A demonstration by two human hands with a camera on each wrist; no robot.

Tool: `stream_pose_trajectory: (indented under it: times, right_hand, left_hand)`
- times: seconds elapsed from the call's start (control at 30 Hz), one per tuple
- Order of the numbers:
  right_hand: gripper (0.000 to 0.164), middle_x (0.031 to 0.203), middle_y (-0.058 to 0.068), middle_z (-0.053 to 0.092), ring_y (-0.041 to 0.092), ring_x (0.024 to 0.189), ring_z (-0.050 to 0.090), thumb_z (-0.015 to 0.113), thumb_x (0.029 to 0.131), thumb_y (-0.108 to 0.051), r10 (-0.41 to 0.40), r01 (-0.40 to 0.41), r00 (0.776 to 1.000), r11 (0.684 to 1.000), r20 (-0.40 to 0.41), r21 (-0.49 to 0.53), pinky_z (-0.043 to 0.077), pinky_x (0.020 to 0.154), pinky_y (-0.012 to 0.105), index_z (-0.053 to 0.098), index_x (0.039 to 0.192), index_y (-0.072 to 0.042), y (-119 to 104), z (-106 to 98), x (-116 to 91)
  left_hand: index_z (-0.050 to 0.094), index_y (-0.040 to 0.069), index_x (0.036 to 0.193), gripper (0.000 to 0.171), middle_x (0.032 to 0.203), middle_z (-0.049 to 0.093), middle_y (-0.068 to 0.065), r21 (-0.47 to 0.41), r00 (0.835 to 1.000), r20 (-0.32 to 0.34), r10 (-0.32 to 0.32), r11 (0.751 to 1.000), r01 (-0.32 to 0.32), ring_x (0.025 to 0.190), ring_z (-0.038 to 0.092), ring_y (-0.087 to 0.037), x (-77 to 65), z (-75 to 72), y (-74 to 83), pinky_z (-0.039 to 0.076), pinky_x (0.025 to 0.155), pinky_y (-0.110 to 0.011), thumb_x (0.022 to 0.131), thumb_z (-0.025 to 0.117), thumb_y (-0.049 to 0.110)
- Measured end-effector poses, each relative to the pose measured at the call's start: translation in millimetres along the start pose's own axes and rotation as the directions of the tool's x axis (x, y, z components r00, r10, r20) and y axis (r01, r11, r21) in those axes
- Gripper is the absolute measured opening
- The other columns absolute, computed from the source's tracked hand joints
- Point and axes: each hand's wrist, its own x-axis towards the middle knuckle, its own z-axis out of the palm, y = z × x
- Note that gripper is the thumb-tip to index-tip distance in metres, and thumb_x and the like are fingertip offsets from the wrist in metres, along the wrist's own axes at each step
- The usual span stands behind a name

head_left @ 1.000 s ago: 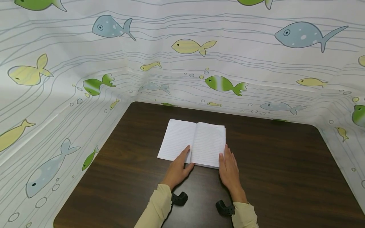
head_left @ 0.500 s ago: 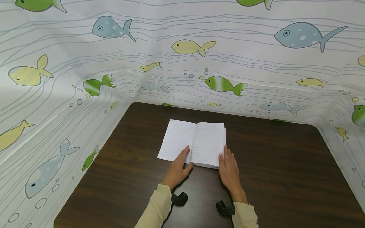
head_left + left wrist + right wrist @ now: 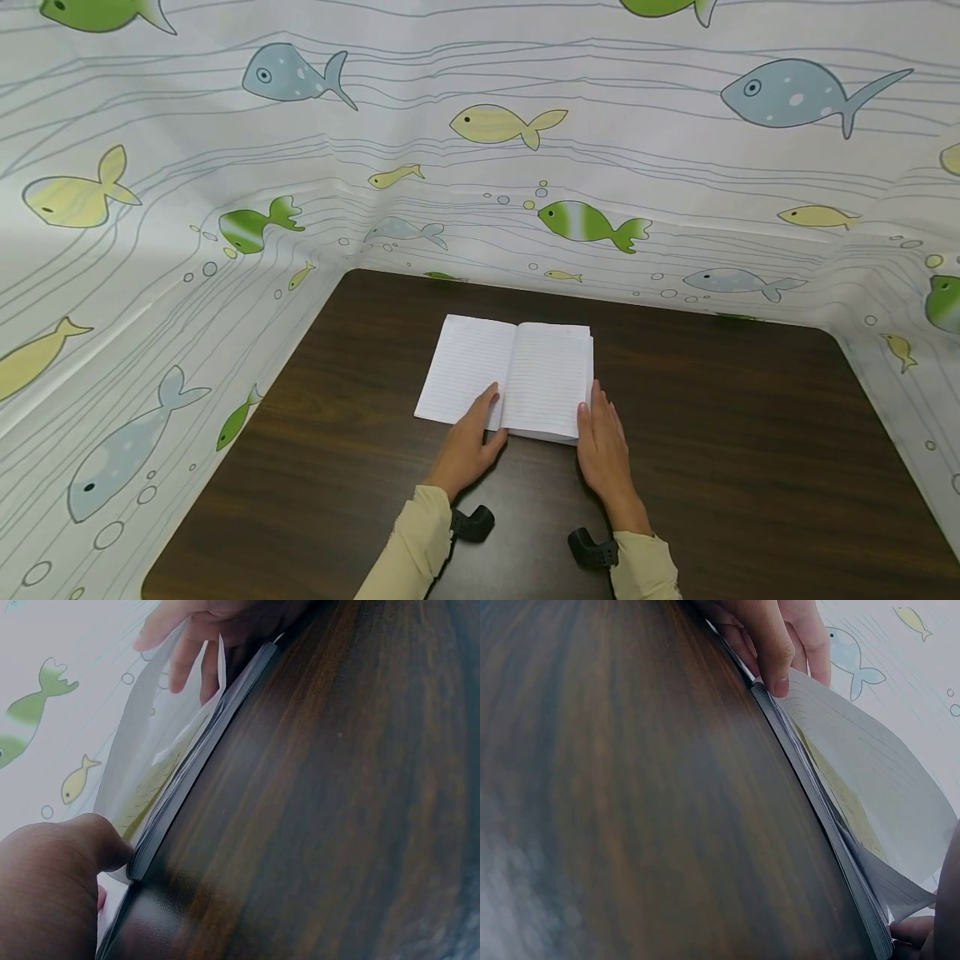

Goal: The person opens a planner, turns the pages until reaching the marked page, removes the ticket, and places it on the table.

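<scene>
"The left hand (image 3: pixel 467 454) and the right hand (image 3: pixel 603 450) are both at the notebook (image 3: pixel 532 371), aren't they?"

"They are. The left has its index finger lying over the left-hand page (image 3: pixel 461 367) beside the centre fold, with the thumb at the near edge. Its fingers are fairly straight; it presses more than it grips."

"And the right?"

"It's along the right edge, fingers nearly straight and pointing away from the person. The wrist views show a raised sheet (image 3: pixel 870 757) between its thumb and fingers, so it has a light hold there."

"Where exactly is the notebook?"

"On the dark wood-grained bench (image 3: pixel 735 450), near the middle, spread out with ruled lines on both facing pages. From the wrists its near edge shows as a thin stack, the sheet bowing up above it. Something yellowish shows underneath; I can't tell what."

"What else is around?"

"Pale yellow sleeves (image 3: pixel 408 546) on both arms, and a black device (image 3: pixel 474 523) at the left wrist, with a similar one (image 3: pixel 591 550) at the right. Beyond the bench stands a white backdrop (image 3: pixel 660 167) printed with wavy lines, bubbles, and green, yellow and blue fish."
</scene>
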Motion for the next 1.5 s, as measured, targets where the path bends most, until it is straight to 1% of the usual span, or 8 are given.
stream_pose_trajectory:
  times: [0.17,0.57,0.83,1.2,1.5]
  right_hand:
    - [0.062,0.167,0.026,0.023,0.045,0.155,0.019,0.03,0.115,-0.032,0.0,0.0,1.0,1.0,-0.008,0.006,0.012,0.126,0.056,0.017,0.162,0.006,-0.7,-0.8,0.5]
    - [0.063,0.167,0.025,0.023,0.044,0.155,0.018,0.03,0.114,-0.034,0.02,-0.02,1.0,1.0,0.01,-0.002,0.012,0.126,0.057,0.018,0.163,0.005,-1.2,-0.4,-0.2]
    - [0.063,0.166,0.026,0.024,0.044,0.155,0.019,0.03,0.114,-0.033,0.018,-0.018,1.0,1.0,0.007,0.003,0.012,0.126,0.057,0.019,0.163,0.005,-0.8,-0.3,-0.8]
    - [0.062,0.166,0.026,0.024,0.043,0.155,0.019,0.029,0.115,-0.034,0.016,-0.016,1.0,1.0,0.005,0.003,0.012,0.126,0.056,0.02,0.162,0.005,-0.7,-0.7,-0.9]
    - [0.062,0.166,0.026,0.025,0.042,0.155,0.019,0.028,0.115,-0.033,0.003,-0.003,1.0,1.0,0.001,0.009,0.012,0.126,0.056,0.02,0.162,0.006,-0.8,-0.8,-0.7]
  left_hand:
    - [0.037,0.003,0.158,0.07,0.151,0.055,-0.015,-0.013,1.0,-0.002,0.009,1.0,-0.009,0.142,0.049,-0.028,1.3,-0.1,-0.2,0.043,0.114,-0.048,0.098,0.07,0.012]
    - [0.037,0.004,0.158,0.07,0.152,0.054,-0.014,-0.016,1.0,0.001,-0.006,1.0,0.006,0.143,0.048,-0.028,0.6,-0.1,0.5,0.043,0.114,-0.048,0.098,0.07,0.012]
    - [0.036,0.004,0.159,0.071,0.151,0.055,-0.014,-0.02,1.0,-0.005,-0.002,1.0,0.002,0.143,0.048,-0.027,0.0,-1.2,1.6,0.043,0.115,-0.048,0.097,0.07,0.011]
    - [0.036,0.004,0.159,0.072,0.15,0.056,-0.014,-0.017,1.0,-0.015,0.012,1.0,-0.012,0.142,0.049,-0.026,0.5,0.3,-0.6,0.043,0.115,-0.047,0.096,0.071,0.011]
    - [0.035,0.005,0.159,0.073,0.15,0.056,-0.013,-0.027,1.0,-0.018,0.004,1.0,-0.004,0.143,0.048,-0.026,0.2,-0.4,1.7,0.043,0.114,-0.048,0.097,0.071,0.011]
